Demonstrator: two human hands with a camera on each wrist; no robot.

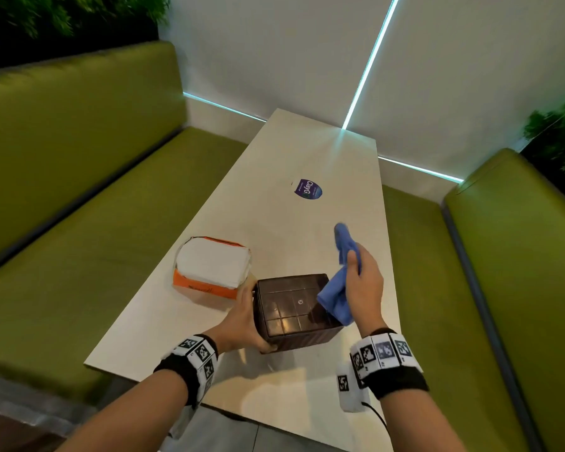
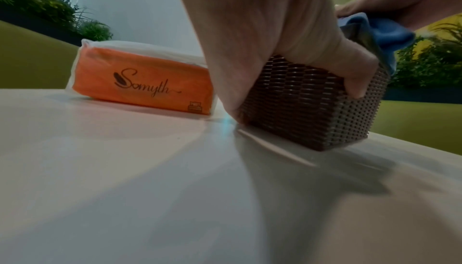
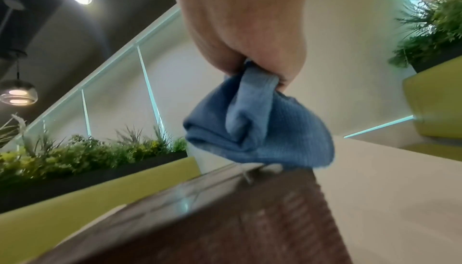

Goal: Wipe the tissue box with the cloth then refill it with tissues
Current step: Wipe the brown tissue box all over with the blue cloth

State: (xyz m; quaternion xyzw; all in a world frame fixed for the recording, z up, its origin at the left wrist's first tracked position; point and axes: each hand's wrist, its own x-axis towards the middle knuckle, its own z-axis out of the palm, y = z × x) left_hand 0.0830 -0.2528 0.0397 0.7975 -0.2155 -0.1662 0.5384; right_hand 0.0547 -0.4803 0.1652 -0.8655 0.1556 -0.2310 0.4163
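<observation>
The left hand (image 1: 238, 321) clamps the tissue box (image 1: 294, 309) from its left side: the thumb curls round the near lower corner, while the fingers on the far side are hidden behind the box in the head view. In the left wrist view the thumb (image 2: 350, 70) presses into the woven side wall. The right hand (image 1: 362, 282) has its fingers closed round a bunched blue cloth (image 1: 336, 298); one end sticks up above the fist and the loose lower end hangs onto the right part of the box's top. In the right wrist view the cloth (image 3: 250, 125) emerges from between curled fingers, which are themselves mostly out of sight.

The pale table (image 1: 307, 151) runs away from the person between two green benches (image 1: 79, 190), with the box standing near its close end. The box is dark brown, with basket-like walls and a glossy top divided into squares. Just beside it on the left, seemingly not touching, lies an orange pack of tissues (image 1: 211, 267), its white contents showing on top. Farther along the table sits a small purple sticker (image 1: 308, 189), its small print too fine to read. The box is blurred in the right wrist view.
</observation>
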